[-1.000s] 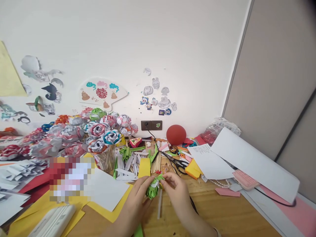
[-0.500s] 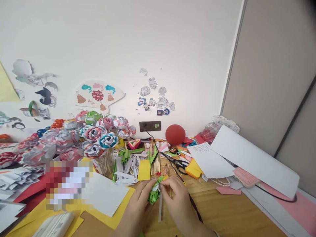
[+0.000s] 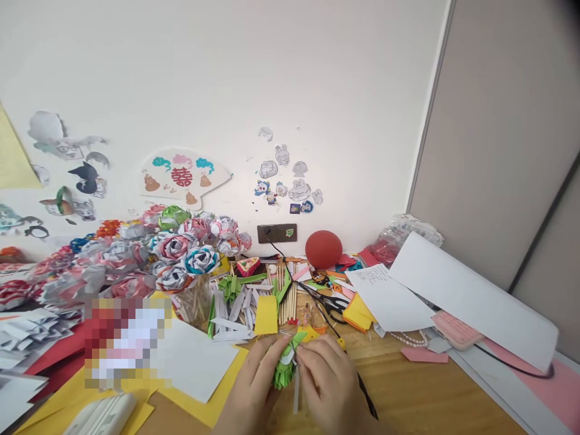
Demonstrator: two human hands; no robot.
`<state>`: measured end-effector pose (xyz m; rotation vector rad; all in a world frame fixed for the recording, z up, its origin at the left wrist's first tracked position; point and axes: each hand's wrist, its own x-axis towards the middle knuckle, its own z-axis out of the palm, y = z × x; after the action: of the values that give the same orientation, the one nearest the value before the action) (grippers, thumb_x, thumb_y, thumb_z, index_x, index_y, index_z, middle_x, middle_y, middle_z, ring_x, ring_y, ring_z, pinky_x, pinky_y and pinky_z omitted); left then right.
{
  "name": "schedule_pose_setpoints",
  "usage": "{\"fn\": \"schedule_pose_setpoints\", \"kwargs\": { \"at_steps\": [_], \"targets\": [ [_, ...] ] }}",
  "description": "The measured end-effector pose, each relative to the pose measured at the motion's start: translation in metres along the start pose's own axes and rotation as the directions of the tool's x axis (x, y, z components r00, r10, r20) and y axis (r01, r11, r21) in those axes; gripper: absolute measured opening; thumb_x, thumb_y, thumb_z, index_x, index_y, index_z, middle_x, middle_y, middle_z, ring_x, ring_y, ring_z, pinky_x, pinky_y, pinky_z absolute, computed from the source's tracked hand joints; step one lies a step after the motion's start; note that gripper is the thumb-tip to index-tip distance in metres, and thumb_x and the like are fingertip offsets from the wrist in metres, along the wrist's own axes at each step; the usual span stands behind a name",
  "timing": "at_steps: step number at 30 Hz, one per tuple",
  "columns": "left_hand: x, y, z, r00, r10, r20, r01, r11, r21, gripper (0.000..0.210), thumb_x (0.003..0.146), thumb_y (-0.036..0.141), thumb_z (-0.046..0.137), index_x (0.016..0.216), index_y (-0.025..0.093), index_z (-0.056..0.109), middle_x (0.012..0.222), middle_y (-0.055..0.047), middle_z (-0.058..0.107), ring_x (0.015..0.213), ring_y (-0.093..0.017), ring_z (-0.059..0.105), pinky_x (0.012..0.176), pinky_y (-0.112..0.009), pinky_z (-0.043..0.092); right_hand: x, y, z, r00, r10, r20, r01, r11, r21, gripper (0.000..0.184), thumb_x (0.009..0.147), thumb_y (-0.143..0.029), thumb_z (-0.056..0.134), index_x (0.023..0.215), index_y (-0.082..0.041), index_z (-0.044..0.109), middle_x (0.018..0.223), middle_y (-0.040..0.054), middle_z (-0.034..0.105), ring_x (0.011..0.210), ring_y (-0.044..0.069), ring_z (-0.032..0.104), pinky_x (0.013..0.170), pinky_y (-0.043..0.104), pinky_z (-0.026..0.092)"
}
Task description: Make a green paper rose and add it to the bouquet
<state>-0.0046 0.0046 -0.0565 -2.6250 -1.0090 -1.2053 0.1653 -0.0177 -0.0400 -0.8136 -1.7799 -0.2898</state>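
Note:
Between my two hands is a green and white folded paper piece [image 3: 284, 373], its green strips fanned out at the lower end. My left hand [image 3: 256, 371] is closed around its left side. The fingers of my right hand [image 3: 324, 365] pinch its upper right edge. A narrow white paper strip [image 3: 296, 393] hangs down below the right fingertips. Just beyond my hands lie a yellow paper rectangle [image 3: 266, 315], several wooden sticks [image 3: 288, 305] and loose green and white paper strips [image 3: 233, 308].
Paper flowers [image 3: 174, 248] crowd the left back. Black scissors [image 3: 335, 307], a red balloon [image 3: 323, 249] and a black cord [image 3: 324, 311] lie behind my hands. White sheets [image 3: 389, 296] and a pink phone-like object [image 3: 457, 329] are at right; a white device [image 3: 102, 415] sits front left.
The view has shifted slightly, so everything sits a little lower and to the right. Both hands keep their hold on the green paper piece, with the right fingers slightly shifted.

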Motion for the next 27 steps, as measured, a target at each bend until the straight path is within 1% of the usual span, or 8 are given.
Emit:
{"fn": "schedule_pose_setpoints", "kwargs": {
  "at_steps": [4,8,11,13,16,18,22,27],
  "targets": [
    [0.0,-0.003,0.0,0.999,0.039,-0.02,-0.038,0.998,0.049,0.062,0.077,0.0,0.041,0.134,0.025,0.035,0.117,-0.011,0.059,0.11,-0.021,0.055,0.09,-0.033,0.049,0.002,0.004,0.004,0.946,0.316,0.078,-0.324,0.933,0.157,0.016,0.081,-0.011,0.048,0.082,-0.021,0.059,0.075,0.0032,0.063,0.07,0.018,0.059,0.063,0.029,0.048],
    [0.006,-0.003,-0.001,0.998,0.066,-0.024,-0.066,0.998,-0.019,0.066,0.073,-0.005,0.036,0.13,0.027,0.041,0.109,-0.01,0.063,0.101,-0.019,0.059,0.085,-0.031,0.05,0.003,0.017,0.014,0.738,0.602,0.304,-0.675,0.66,0.331,0.008,0.076,-0.016,0.054,0.08,-0.02,0.059,0.079,0.0025,0.065,0.071,0.017,0.062,0.064,0.027,0.05],
    [0.012,-0.002,-0.001,0.993,-0.106,0.05,0.114,0.971,-0.212,0.057,0.075,0.004,0.048,0.127,0.027,0.045,0.114,-0.009,0.063,0.103,-0.021,0.058,0.088,-0.033,0.048,0.003,0.027,0.02,0.648,0.644,0.407,-0.76,0.508,0.406,0.009,0.071,-0.017,0.058,0.08,-0.019,0.059,0.08,0.0029,0.066,0.074,0.018,0.063,0.065,0.027,0.05],
    [0.014,0.0,0.0,0.948,-0.267,0.176,0.316,0.866,-0.388,0.056,0.073,0.014,0.06,0.126,0.026,0.047,0.122,-0.009,0.059,0.111,-0.024,0.054,0.093,-0.036,0.045,0.003,0.032,0.022,0.61,0.675,0.415,-0.786,0.452,0.421,0.006,0.07,-0.02,0.059,0.076,-0.018,0.06,0.076,0.0027,0.066,0.072,0.019,0.062,0.065,0.028,0.05],
    [0.018,0.002,0.001,0.843,-0.395,0.365,0.535,0.559,-0.633,0.054,0.069,0.034,0.068,0.119,0.021,0.054,0.125,-0.011,0.057,0.111,-0.027,0.053,0.092,-0.036,0.044,0.005,0.039,0.022,0.532,0.725,0.439,-0.837,0.37,0.403,0.008,0.067,-0.026,0.061,0.067,-0.017,0.06,0.068,0.0026,0.066,0.067,0.018,0.062,0.062,0.027,0.049],
    [0.021,0.003,0.0,0.775,-0.432,0.462,0.617,0.356,-0.702,0.051,0.071,0.048,0.064,0.113,0.018,0.059,0.113,-0.01,0.064,0.096,-0.025,0.059,0.082,-0.035,0.048,0.005,0.042,0.022,0.491,0.741,0.458,-0.86,0.33,0.389,0.01,0.065,-0.027,0.063,0.065,-0.017,0.06,0.065,0.0026,0.065,0.064,0.018,0.062,0.058,0.026,0.048],
    [0.026,0.004,0.003,0.694,-0.445,0.566,0.669,0.11,-0.735,0.049,0.071,0.053,0.063,0.103,0.016,0.064,0.08,-0.004,0.067,0.064,-0.015,0.056,0.064,-0.028,0.046,0.004,0.046,0.023,0.448,0.754,0.481,-0.882,0.285,0.375,0.011,0.064,-0.027,0.063,0.063,-0.017,0.059,0.059,0.0008,0.063,0.057,0.016,0.059,0.052,0.024,0.045],
    [0.025,0.0,0.012,0.644,-0.473,0.601,0.661,-0.053,-0.749,0.045,0.067,0.053,0.067,0.09,0.015,0.068,0.066,-0.001,0.061,0.057,-0.013,0.052,0.052,-0.023,0.042,0.003,0.047,0.026,0.394,0.78,0.485,-0.905,0.237,0.355,0.01,0.06,-0.021,0.065,0.058,-0.017,0.057,0.05,-0.0035,0.056,0.049,0.011,0.051,0.046,0.02,0.035]
  ]
}}
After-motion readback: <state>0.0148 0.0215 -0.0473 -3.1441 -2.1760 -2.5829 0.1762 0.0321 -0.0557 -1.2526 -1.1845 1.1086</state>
